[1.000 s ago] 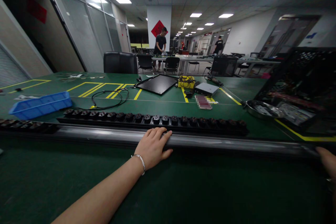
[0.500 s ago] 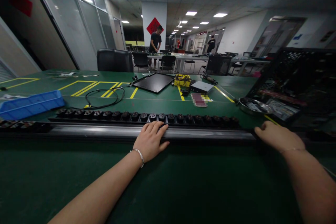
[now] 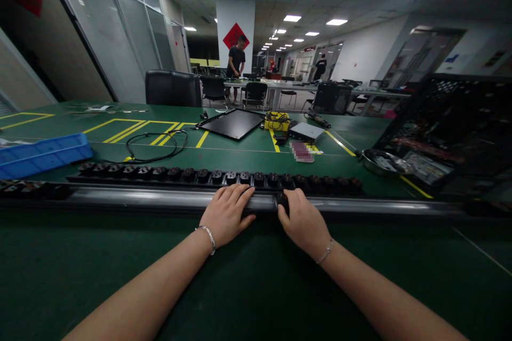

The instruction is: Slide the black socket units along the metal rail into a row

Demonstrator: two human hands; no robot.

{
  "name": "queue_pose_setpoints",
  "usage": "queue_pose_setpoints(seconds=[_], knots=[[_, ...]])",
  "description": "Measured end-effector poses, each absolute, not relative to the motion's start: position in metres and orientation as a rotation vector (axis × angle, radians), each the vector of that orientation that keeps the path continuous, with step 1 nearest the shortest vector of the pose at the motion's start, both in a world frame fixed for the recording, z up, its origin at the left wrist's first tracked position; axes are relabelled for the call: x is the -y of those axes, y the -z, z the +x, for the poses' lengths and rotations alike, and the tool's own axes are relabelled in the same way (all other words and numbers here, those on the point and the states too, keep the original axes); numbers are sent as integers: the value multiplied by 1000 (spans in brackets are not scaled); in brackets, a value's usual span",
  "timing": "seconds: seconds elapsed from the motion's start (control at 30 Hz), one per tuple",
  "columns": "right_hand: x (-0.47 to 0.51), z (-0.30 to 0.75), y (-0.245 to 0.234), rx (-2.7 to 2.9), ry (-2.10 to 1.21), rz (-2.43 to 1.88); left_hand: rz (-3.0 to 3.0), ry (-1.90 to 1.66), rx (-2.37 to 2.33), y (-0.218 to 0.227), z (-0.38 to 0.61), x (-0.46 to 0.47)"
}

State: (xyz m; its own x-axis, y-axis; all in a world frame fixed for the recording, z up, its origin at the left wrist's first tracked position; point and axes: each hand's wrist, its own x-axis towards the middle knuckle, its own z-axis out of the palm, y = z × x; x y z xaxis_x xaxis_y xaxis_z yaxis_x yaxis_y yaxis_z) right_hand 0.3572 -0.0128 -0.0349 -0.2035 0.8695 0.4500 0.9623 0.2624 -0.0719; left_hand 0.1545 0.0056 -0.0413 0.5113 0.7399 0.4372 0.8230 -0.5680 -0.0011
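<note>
My left hand point(image 3: 226, 213) lies flat, fingers stretched out, on a long silver rail point(image 3: 140, 198) that crosses the green bench. My right hand point(image 3: 303, 218) rests beside it on the same rail, fingers curled around a small black part point(image 3: 283, 202) at the rail's edge. Just behind the rail runs a long black strip with a row of several black sockets point(image 3: 180, 174). Both wrists wear thin bracelets.
A blue tray point(image 3: 40, 153) sits at the left. A black cable loop point(image 3: 154, 146), a black panel point(image 3: 231, 123), a yellow box point(image 3: 276, 121) and a grey box point(image 3: 306, 131) lie farther back. A metal bowl point(image 3: 382, 162) and a black crate point(image 3: 460, 128) stand at the right. Two people stand far off.
My right hand came in from the far right edge and slid left along the rail until it sits next to my left hand. My left hand has stayed in place.
</note>
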Motion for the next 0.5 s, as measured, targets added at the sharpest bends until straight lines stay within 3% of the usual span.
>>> queue_pose_setpoints(seconds=[0.5], knots=[[16,356,52,2347,187,-1217,-2641,510,1073,43,152,-2]])
